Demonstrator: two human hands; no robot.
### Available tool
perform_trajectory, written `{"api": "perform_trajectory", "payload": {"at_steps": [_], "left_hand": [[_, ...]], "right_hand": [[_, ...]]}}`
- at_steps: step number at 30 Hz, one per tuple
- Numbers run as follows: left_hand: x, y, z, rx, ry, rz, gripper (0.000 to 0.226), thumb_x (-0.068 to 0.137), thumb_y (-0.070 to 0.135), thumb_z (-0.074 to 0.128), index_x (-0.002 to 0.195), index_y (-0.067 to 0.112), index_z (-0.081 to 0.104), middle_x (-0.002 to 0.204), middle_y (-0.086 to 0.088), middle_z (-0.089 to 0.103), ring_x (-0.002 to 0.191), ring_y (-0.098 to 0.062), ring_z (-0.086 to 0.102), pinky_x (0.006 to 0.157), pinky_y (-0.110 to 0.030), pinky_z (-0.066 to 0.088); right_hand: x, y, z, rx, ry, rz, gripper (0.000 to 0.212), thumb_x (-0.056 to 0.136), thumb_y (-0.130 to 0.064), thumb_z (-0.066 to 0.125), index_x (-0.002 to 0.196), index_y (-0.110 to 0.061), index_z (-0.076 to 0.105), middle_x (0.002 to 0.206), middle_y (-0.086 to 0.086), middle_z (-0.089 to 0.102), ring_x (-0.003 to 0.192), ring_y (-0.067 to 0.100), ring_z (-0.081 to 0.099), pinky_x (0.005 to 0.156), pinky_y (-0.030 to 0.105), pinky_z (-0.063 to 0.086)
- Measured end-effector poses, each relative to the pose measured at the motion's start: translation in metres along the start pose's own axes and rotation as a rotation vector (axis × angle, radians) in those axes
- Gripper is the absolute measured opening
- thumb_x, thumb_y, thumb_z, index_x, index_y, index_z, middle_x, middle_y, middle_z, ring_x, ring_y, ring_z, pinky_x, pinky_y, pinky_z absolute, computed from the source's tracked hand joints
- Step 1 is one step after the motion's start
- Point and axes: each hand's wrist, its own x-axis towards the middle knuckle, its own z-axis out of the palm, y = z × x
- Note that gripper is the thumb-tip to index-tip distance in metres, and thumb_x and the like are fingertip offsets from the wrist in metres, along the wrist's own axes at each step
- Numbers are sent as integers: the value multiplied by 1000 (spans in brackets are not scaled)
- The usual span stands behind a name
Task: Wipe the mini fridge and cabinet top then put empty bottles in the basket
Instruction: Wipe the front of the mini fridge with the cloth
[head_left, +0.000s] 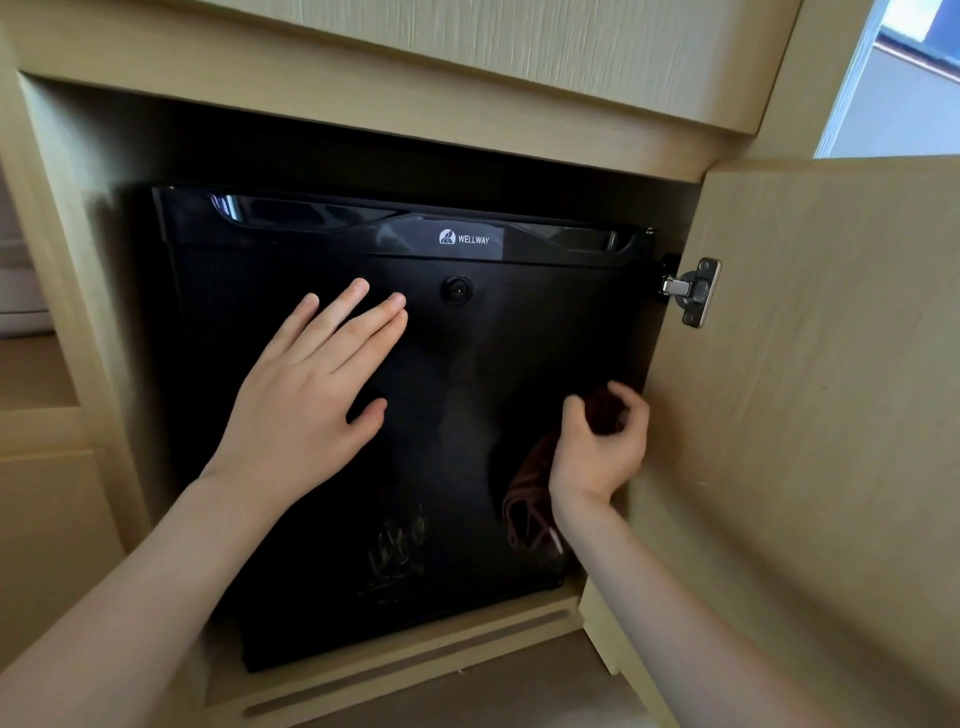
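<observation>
left hand (306, 395) flat, open | right hand (602, 441) curled, empty | mini fridge (467, 364) door faces camera

"WELLWAY" on mini fridge (415, 415) door

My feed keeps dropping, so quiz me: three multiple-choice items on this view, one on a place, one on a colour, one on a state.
1. Where does the left hand rest?
A. Flat on the mini fridge door
B. On the cabinet door hinge
C. On the floor

2. What colour is the mini fridge?
A. White
B. Black
C. Silver

3. How does the wooden cabinet door stand?
A. Shut over the fridge
B. Taken off
C. Swung open to the right

Answers:
1. A, its fingers are spread on the door's upper left, below the WELLWAY logo.
2. B, the whole front is glossy black.
3. C, it hangs open on its hinge, with the right hand curled near the fridge's right edge.
</observation>
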Motion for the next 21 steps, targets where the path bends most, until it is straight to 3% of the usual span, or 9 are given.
{"api": "perform_trajectory", "payload": {"at_steps": [3, 6, 9, 13, 17, 19, 21], "left_hand": [[-1, 0, 2, 0, 16, 10, 71, 85, 24, 61, 151, 14, 38, 160, 3, 32, 152, -20, 19, 125, -41, 10], [-1, -4, 3, 6, 1, 21, 71, 85, 29, 57, 152, 15, 36, 161, 4, 31, 152, -19, 18, 125, -41, 11], [-5, -6, 3, 14, -9, 20, 71, 86, 30, 57, 152, 16, 36, 161, 4, 31, 152, -19, 18, 125, -41, 12], [-9, -8, -1, 17, -19, 27, 71, 86, 28, 59, 152, 15, 37, 160, 3, 32, 152, -20, 20, 125, -40, 13], [-11, -7, -2, 14, -15, 16, 75, 84, 21, 72, 151, 14, 38, 159, 2, 34, 152, -21, 21, 125, -41, 14], [-11, -5, -3, 11, -9, 11, 78, 82, 20, 74, 151, 14, 39, 159, 2, 34, 151, -21, 21, 125, -40, 13], [-10, -5, -3, 11, -10, 18, 77, 82, 21, 73, 151, 14, 39, 159, 2, 34, 151, -21, 22, 125, -39, 13]], "right_hand": [[13, -41, 29, 122, -48, -165, 36, 79, -7, 74, 113, -18, 68, 108, 2, 70, 100, 12, 66, 89, 28, 56], [9, -54, 45, 192, -100, -224, 37, 82, -16, 74, 118, -23, 67, 112, -7, 69, 104, 1, 64, 86, 14, 53], [-17, -27, 30, 120, -135, -197, 40, 85, -16, 74, 123, -24, 64, 118, -7, 66, 113, 8, 62, 99, 30, 53], [-40, 4, -1, 3, -238, -125, 39, 85, -9, 75, 120, -22, 62, 114, -3, 66, 108, 9, 63, 95, 38, 55], [-28, -31, 27, 149, -218, -172, 36, 84, -3, 74, 117, -13, 67, 110, 0, 69, 104, 8, 66, 90, 25, 55], [-25, -53, 50, 215, -212, -258, 36, 84, -7, 75, 118, -15, 67, 111, -6, 69, 106, 4, 65, 89, 17, 53], [-29, -62, 64, 238, -170, -262, 37, 85, -15, 74, 120, -21, 65, 113, -13, 66, 110, 2, 62, 93, 18, 53]]}}
